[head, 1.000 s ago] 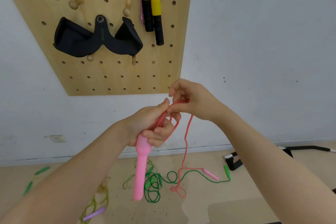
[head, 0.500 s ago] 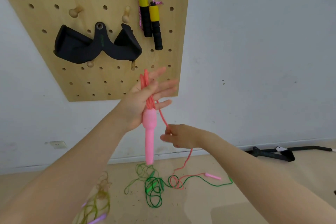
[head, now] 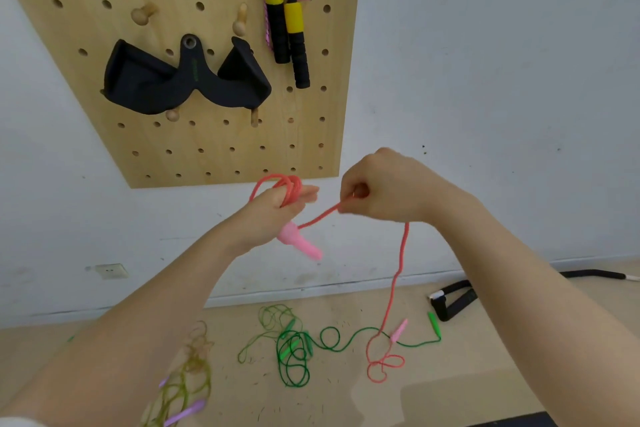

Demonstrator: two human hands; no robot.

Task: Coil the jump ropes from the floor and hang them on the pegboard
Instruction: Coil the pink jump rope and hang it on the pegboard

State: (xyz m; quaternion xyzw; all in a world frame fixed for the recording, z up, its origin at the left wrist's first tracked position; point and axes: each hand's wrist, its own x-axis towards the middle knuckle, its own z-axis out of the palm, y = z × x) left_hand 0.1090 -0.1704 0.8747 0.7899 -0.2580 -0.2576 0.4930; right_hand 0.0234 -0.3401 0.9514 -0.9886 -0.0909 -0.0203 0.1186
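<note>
While my left hand [head: 273,208] keeps the pink plastic handle [head: 298,242] and the gathered loops of the thin red-pink jump rope cord [head: 398,274], my right hand [head: 381,191] pinches the free run of cord between thumb and curled fingers and holds it taut across to the left. Change since half a second ago: right hand was low, just below the handle, reaching for slack; it is now up level with the left, so another length has been lifted. Handle, which hung straight down, now tilts out to the right. Left fingers, then spread, now look partly closed over the loops; blur makes the exact grip uncertain. Meaning: one more turn is ready to lay over the left hand, coil growing. Remaining cord drops from my right hand to the beige floor [head: 346,399], ending in a small tangle beside the second pink handle [head: 399,330], which crosses the dark green rope [head: 294,357]. Several turns are left, I judge. Olive rope with lilac handles [head: 188,385] also lies uncoiled. Wooden pegboard [head: 207,149] already carries one yellow-and-black-handled rope [head: 287,24]; a bare wooden peg [head: 140,14] is free.
</note>
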